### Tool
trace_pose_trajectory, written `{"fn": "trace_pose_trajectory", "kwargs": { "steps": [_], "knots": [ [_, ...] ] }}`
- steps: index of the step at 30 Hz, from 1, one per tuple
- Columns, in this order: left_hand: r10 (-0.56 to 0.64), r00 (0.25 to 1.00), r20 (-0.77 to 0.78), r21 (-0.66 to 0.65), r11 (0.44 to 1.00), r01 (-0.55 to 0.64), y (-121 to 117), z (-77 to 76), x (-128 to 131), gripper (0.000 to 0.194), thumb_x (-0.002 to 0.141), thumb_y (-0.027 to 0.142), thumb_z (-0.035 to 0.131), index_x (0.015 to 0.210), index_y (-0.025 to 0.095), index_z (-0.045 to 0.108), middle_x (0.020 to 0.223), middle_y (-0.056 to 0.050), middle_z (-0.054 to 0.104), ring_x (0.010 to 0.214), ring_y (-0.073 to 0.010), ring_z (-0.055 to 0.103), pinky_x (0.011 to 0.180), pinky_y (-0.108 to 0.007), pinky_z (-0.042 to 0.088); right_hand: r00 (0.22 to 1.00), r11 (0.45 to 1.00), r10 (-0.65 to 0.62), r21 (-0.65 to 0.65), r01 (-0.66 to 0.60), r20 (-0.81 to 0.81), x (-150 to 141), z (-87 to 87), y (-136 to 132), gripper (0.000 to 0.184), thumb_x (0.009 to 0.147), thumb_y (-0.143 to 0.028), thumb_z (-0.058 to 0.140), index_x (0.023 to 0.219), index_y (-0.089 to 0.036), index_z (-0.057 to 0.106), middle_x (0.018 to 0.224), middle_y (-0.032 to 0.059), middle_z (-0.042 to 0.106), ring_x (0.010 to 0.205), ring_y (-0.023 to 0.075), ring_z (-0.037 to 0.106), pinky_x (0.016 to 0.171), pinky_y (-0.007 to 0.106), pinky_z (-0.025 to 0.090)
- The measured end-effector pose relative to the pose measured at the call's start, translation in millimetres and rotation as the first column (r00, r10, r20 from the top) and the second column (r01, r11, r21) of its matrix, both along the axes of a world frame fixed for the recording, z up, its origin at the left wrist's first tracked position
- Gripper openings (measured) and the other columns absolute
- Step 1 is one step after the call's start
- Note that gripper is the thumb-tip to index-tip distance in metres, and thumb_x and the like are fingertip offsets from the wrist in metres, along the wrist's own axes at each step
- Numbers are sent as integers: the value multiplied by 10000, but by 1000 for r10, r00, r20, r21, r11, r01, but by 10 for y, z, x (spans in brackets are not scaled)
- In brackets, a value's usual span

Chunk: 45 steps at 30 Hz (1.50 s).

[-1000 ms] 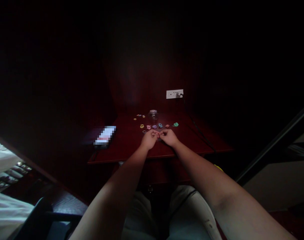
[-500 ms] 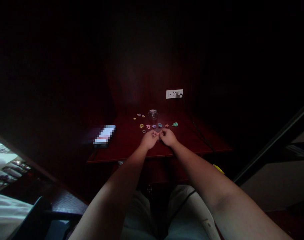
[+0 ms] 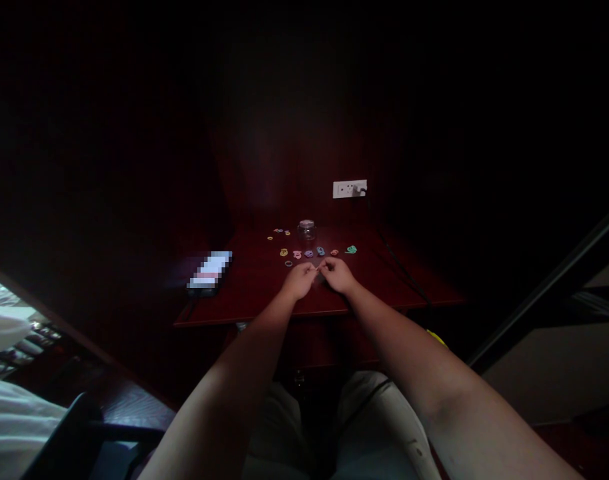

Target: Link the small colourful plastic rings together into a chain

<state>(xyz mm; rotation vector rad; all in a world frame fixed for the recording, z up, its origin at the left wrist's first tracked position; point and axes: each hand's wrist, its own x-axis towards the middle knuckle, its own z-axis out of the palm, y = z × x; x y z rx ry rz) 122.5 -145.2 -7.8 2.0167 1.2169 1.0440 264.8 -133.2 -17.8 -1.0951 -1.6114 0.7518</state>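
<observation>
Over the front middle of the dark red desk [image 3: 254, 293], my left hand [image 3: 300, 280] and my right hand [image 3: 337, 275] meet with fingers pinched. A thin pale-pinkish bit shows between the fingertips, too small to name. Just beyond them runs a row of small elastic-like loops grouped by colour: yellow [image 3: 283, 253], pink [image 3: 297, 255], purple [image 3: 309, 254], blue [image 3: 321, 251], orange [image 3: 335, 253] and green [image 3: 351, 249]. A single greyish ring [image 3: 289, 264] lies near my left hand. Behind the row stands a clear jar [image 3: 307, 231] with a pinkish lid.
A few more loops [image 3: 279, 231] lie at the back left. A lit phone [image 3: 210, 272] rests on the left side. A white wall socket [image 3: 349, 189] holds a plug, and its dark cable [image 3: 399, 261] trails down the desk's right side.
Both hands stay together at nearly the same spot, with only slight finger movement. The loops and jar have not moved; the view has shifted very slightly.
</observation>
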Motion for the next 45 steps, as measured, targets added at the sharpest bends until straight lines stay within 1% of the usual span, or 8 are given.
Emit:
{"fn": "trace_pose_trajectory", "kwargs": {
  "steps": [5, 9, 15, 23, 31, 34, 39, 45],
  "knots": [
    [-17, 1000, 7, 7, 1000, 17, -22, 8, 2, 240, 759, 244, 402, 543, 152, 454, 504, 36, 473, 520, -98, 436, 538, -215, 311, 974, 979, 162, -94, -178, -159, 83, 60, -50, 126, 648, -263, 569, 619, -140, 568, 532, -31, 508, 483, 75, 387, 497, 210, 290],
    [-56, 998, 32, -2, 998, 56, -36, 25, 19, 241, 753, 228, 396, 530, 152, 449, 486, 38, 450, 502, -95, 415, 528, -218, 303, 908, 917, 292, -184, -355, -301, 183, 123, -150, 178, 655, -321, 585, 667, -146, 553, 441, -67, 409, 382, 48, 266, 419, 200, 205],
    [-114, 988, 104, -36, 992, 118, -6, 17, 35, 252, 729, 231, 406, 490, 152, 416, 469, 39, 415, 495, -92, 377, 517, -223, 282, 806, 835, 378, -208, -509, -455, 225, 181, -267, 152, 686, -279, 551, 618, -167, 474, 396, -92, 288, 349, 44, 226, 400, 205, 211],
    [-172, 947, 270, -145, 965, 216, 63, 7, 1, 221, 660, 250, 412, 462, 157, 381, 443, 43, 351, 448, -76, 317, 473, -219, 240, 785, 799, 393, -244, -549, -478, 87, 135, -176, 289, 665, -254, 546, 457, -176, 362, 358, -74, 284, 310, 32, 213, 347, 198, 103],
    [-234, 896, 378, -258, 903, 345, 25, 76, -93, 175, 620, 262, 440, 489, 148, 453, 393, 60, 277, 372, -53, 209, 429, -218, 159, 781, 794, 391, -250, -554, -487, 56, 134, -159, 206, 589, -158, 486, 432, -177, 354, 353, -74, 291, 299, 27, 202, 332, 186, 81],
    [-240, 884, 401, -271, 891, 364, 14, 82, -94, 163, 611, 263, 465, 528, 133, 518, 384, 65, 269, 375, -52, 213, 432, -217, 149, 778, 798, 375, -251, -548, -504, 62, 148, -140, 154, 587, -167, 482, 458, -169, 397, 362, -68, 323, 299, 30, 221, 333, 185, 90],
    [-251, 873, 419, -266, 885, 382, -12, 92, -66, 187, 607, 270, 547, 671, 106, 613, 432, 52, 386, 416, -54, 293, 445, -210, 168, 747, 802, 347, -234, -550, -567, 77, 141, -108, 97, 594, -166, 491, 528, -163, 420, 427, -58, 414, 318, 28, 260, 358, 186, 162],
    [-272, 843, 464, -293, 851, 436, -71, 118, -47, 269, 654, 303, 573, 824, 99, 616, 478, 54, 386, 434, -47, 293, 449, -201, 177, 685, 769, 341, -228, -597, -644, 64, 105, -70, 128, 631, -172, 473, 556, -171, 369, 487, -59, 445, 335, 23, 243, 393, 195, 212]
  ]
}}
